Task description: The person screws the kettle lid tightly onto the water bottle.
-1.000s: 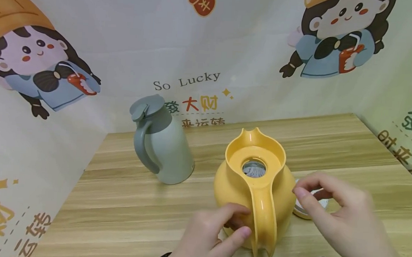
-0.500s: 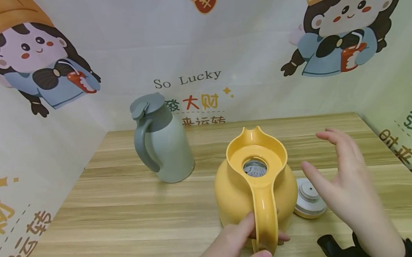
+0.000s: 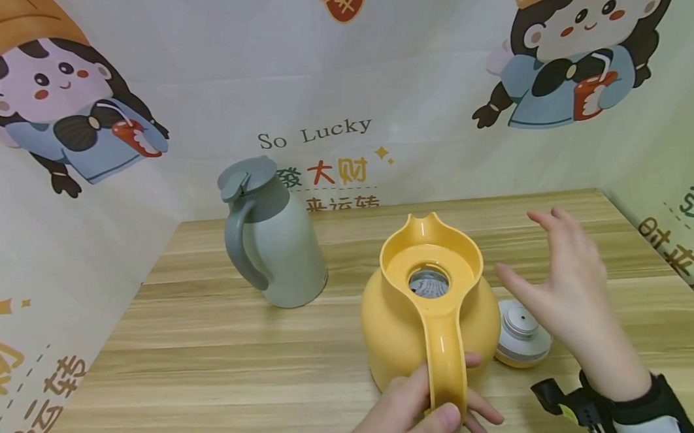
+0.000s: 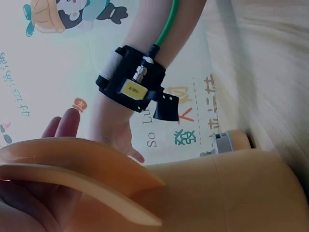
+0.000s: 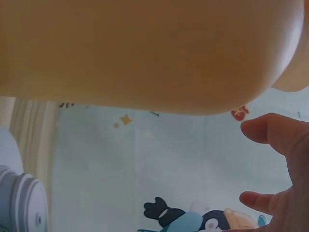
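Observation:
A yellow vacuum jug [image 3: 396, 333] stands upright on the wooden table with its round mouth uncovered, showing a silvery inside. Around the lower part of its handle [image 3: 447, 352], my left hand [image 3: 398, 418] has its thumb on the near side and its fingers passed through to the right. My right hand [image 3: 567, 280] hovers right of the jug, fingers spread and holding nothing; in the right wrist view a gap separates its fingers from the jug wall. Below it, a white and yellow stopper lid [image 3: 523, 343] lies with its threaded plug up.
A grey-green vacuum jug [image 3: 289, 253] with its lid on stands at the back left, handle toward the front left. Behind the wooden table [image 3: 227, 374] hangs a printed cloth backdrop [image 3: 226, 53], which also closes off both sides.
My left hand has gone from beside the handle to round it, fingers now through it. My right hand has risen from over the stopper lid and spread its fingers, uncovering the lid.

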A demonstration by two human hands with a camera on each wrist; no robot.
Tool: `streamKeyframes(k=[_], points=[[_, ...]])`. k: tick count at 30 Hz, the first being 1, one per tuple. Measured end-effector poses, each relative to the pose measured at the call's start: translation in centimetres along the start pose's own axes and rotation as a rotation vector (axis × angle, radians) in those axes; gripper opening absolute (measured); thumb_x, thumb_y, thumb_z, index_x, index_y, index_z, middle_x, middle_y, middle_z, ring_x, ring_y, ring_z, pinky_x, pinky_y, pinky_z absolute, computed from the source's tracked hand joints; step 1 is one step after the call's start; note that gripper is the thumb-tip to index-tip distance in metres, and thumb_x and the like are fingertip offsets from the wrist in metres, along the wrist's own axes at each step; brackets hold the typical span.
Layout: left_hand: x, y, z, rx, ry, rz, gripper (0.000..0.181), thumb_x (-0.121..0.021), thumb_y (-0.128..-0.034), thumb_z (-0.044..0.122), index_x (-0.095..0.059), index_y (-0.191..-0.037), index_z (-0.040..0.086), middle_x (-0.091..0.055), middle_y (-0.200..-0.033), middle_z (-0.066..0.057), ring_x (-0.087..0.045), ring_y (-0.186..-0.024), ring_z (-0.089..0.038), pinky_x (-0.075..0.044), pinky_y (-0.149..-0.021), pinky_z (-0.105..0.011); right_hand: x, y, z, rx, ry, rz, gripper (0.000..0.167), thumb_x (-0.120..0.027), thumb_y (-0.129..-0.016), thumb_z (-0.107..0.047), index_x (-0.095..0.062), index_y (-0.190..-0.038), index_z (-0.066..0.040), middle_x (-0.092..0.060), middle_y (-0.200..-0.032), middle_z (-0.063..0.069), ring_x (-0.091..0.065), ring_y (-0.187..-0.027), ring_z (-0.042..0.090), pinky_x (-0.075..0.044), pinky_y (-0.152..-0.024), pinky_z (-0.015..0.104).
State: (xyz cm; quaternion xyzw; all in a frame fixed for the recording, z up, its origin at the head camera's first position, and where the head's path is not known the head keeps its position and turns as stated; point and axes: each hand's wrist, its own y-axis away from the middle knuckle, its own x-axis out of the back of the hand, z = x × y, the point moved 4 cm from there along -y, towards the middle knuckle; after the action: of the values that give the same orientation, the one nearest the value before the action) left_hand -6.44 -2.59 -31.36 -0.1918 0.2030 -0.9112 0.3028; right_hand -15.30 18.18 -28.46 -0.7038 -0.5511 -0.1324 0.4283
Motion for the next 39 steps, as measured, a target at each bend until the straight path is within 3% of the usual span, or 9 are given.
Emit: streamKeyframes(k=[10,22,31,39], points=[[-0.2,-0.2,-0.1,-0.038,-0.004,0.039,0.038,-0.025,-0.1060,0.015,-0.027,-0.138,-0.006,-0.066,-0.095,-0.028,-0.068,-0.078,-0.017,-0.054,-0.078,-0.031,-2.3,-0.7,2.4,-0.090,0.112,-0.186,0.097,-0.082,-0.074,-0.036,-0.027,-0.146,-0.004,-0.010,-0.147,0.037,-0.010,-0.129,0.063,-0.007,-0.087,0.082],[-0.7,0.1,-0.7,-0.063,-0.027,0.148,0.029,-0.032,-0.1008,0.000,-0.039,-0.128,-0.005,-0.062,-0.078,-0.019,-0.061,-0.068,-0.009,-0.054,-0.067,-0.026,-4.4,-0.8,4.8,-0.152,0.124,-0.354,0.097,-0.072,-0.080,-0.050,-0.022,-0.148,-0.001,-0.011,-0.143,0.043,-0.009,-0.125,0.067,-0.006,-0.082,0.086],[-0.9,-0.1,-0.5,-0.127,-0.098,0.177,0.022,-0.032,-0.0998,-0.003,-0.043,-0.117,-0.011,-0.057,-0.066,-0.016,-0.055,-0.059,-0.013,-0.053,-0.066,-0.026,-6.2,-0.2,5.6,-0.106,0.145,-0.524,0.089,-0.073,-0.080,-0.040,-0.029,-0.143,0.004,-0.020,-0.138,0.045,-0.021,-0.118,0.070,-0.026,-0.082,0.080],[-1.0,0.1,-1.2,-0.129,-0.063,0.187,0.021,-0.032,-0.0992,-0.004,-0.046,-0.114,-0.010,-0.054,-0.065,-0.016,-0.051,-0.058,-0.011,-0.050,-0.054,-0.026,-7.2,0.7,5.9,-0.078,0.153,-0.604,0.089,-0.076,-0.076,-0.041,-0.035,-0.139,0.007,-0.029,-0.131,0.047,-0.034,-0.110,0.069,-0.036,-0.080,0.074]])
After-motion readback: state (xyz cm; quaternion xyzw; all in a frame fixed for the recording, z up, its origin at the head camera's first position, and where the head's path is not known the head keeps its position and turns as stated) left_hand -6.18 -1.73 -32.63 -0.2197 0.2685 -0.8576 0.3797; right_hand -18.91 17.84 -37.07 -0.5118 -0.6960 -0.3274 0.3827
